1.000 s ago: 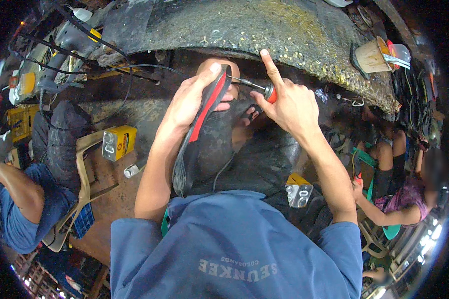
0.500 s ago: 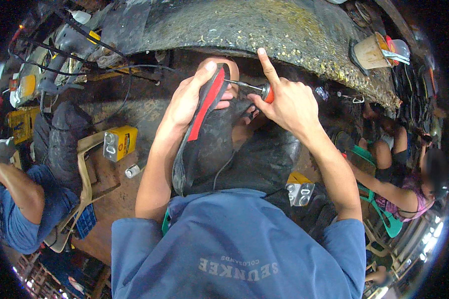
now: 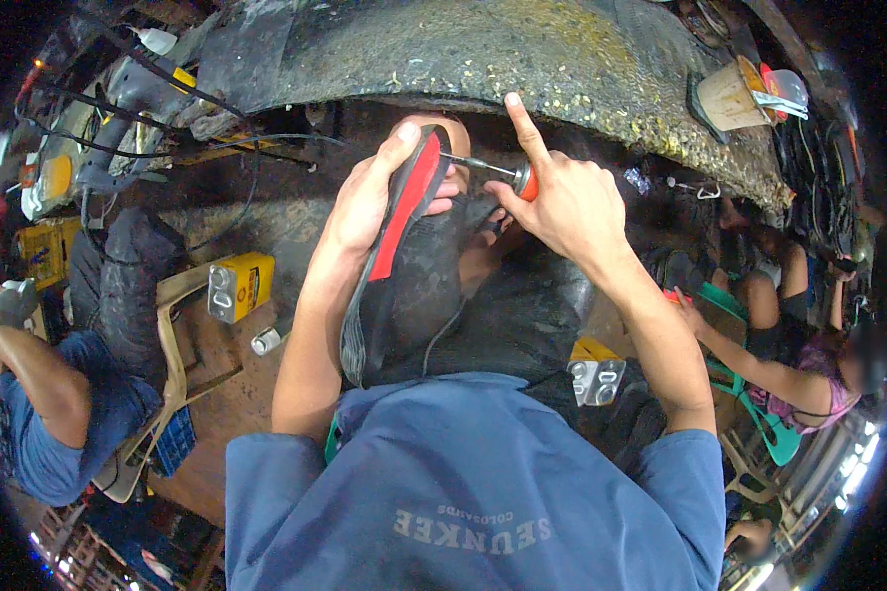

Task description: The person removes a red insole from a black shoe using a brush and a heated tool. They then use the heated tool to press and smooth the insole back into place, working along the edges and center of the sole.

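A sandal with a black sole and a long red panel stands on edge above my lap. My left hand grips it, thumb on the near side and fingertips showing beyond the edge. A tan band curves behind its upper end. In my right hand is an awl, its orange-red handle held in the curled fingers while the index finger points straight out. The thin metal shaft reaches left to the sandal's edge near the top. Whether the tip has entered the material I cannot tell.
A worn, debris-strewn workbench runs across the far side, bearing a dirty bucket at right. Cables hang at left. Yellow tins stand on both sides. Co-workers sit left and right.
The sandal has turned slightly, showing more of its red panel. My right hand and the awl have barely moved. The right co-worker's arm has shifted.
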`<state>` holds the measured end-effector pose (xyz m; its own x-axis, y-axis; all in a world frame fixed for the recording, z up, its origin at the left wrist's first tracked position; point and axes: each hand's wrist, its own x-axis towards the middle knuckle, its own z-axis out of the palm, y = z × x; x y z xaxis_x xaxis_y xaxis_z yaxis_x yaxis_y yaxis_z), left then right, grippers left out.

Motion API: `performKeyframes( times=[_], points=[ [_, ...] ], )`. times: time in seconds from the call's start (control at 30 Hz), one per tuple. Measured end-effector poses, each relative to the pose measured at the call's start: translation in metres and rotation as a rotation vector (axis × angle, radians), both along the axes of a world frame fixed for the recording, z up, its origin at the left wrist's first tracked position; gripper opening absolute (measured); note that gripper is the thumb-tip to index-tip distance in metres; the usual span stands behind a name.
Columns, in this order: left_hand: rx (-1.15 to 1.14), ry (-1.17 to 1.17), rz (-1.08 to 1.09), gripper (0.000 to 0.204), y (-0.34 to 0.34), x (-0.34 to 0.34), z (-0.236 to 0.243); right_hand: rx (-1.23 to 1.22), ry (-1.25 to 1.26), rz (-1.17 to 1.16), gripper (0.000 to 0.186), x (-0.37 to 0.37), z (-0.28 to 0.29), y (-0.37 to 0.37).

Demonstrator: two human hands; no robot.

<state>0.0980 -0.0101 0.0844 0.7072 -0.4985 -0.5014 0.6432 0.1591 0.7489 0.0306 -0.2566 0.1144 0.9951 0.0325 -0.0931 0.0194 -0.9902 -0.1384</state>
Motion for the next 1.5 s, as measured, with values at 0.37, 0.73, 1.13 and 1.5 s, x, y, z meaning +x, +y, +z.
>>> performKeyframes(
  times=[0.37, 0.73, 1.13, 1.5],
  points=[
    [-0.036, 0.036, 0.110, 0.079, -0.002, -0.005, 0.001, 0.068, 0.061, -0.004, 0.113, -0.001, 0.009, 0.008],
    [-0.639, -0.272, 0.493, 0.099, 0.021, -0.003, 0.043, 1.178, 0.292, -0.234, 0.087, -0.047, 0.044, 0.053],
    [-0.567, -0.565, 0.628, 0.098, 0.031, -0.046, 0.020, 1.077, 0.338, -0.306, 0.075, -0.053, 0.036, 0.115],
    [-0.664, -0.505, 0.731, 0.093, 0.033, -0.057, 0.015, 0.991, 0.408, -0.320, 0.072, -0.053, 0.040, 0.121]
  ],
)
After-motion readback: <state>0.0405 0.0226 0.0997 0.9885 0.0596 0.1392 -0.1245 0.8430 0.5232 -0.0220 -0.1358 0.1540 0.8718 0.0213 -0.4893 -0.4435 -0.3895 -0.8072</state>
